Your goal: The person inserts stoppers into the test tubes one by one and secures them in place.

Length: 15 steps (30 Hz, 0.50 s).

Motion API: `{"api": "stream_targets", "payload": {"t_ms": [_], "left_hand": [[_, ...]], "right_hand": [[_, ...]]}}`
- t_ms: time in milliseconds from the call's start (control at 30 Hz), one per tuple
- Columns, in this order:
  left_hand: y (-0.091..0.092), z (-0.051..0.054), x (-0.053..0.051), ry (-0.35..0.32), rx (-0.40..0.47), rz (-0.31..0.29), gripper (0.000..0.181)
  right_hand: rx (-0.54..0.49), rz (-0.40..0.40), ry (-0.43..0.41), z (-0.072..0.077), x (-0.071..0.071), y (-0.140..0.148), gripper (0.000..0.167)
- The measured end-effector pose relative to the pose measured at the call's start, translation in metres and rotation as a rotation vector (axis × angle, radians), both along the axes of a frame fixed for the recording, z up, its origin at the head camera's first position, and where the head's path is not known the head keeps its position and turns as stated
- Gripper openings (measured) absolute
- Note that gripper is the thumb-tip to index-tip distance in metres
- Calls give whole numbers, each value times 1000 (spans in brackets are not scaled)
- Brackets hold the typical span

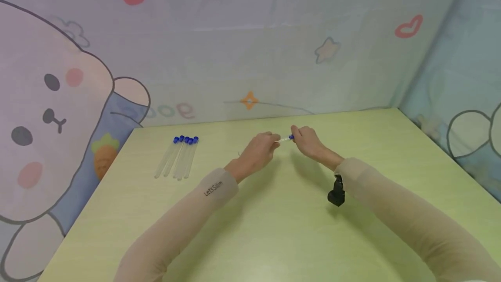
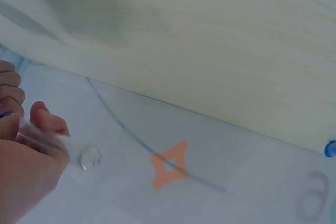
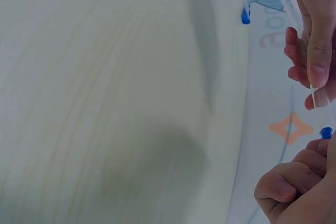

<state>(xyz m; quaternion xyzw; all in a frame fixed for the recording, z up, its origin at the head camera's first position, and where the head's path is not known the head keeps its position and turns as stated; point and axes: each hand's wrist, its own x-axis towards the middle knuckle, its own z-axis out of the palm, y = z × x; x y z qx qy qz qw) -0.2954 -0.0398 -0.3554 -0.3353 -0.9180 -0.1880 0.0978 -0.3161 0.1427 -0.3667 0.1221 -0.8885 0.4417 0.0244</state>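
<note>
Above the table, my left hand grips a clear test tube around its body. The tube's rounded end sticks out past the fingers in the left wrist view. My right hand pinches the blue cap at the other end, its fingers curled and partly covering it. In the right wrist view a short stretch of tube shows between the two hands, with the blue cap at the right fingers. Whether the cap is seated or loose cannot be told.
Several blue-capped test tubes lie side by side on the table's left part, caps toward the back. The pale yellow table meets a printed cloth backdrop behind. A black camera hangs below the right wrist.
</note>
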Motion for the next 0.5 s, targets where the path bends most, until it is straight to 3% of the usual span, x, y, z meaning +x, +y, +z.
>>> {"api": "stream_targets", "payload": {"t_ms": [200,333,500], "left_hand": [[-4,4,1,25,-89,7,34],[-5,7,1,-26,-121,23,40],[-10,9,-1,-72,-118,99,44]], "right_hand": [[56,23,11,2,-6,2,53],[70,56,5,5,-8,3,58],[81,35,39,11,-9,7,63]]}}
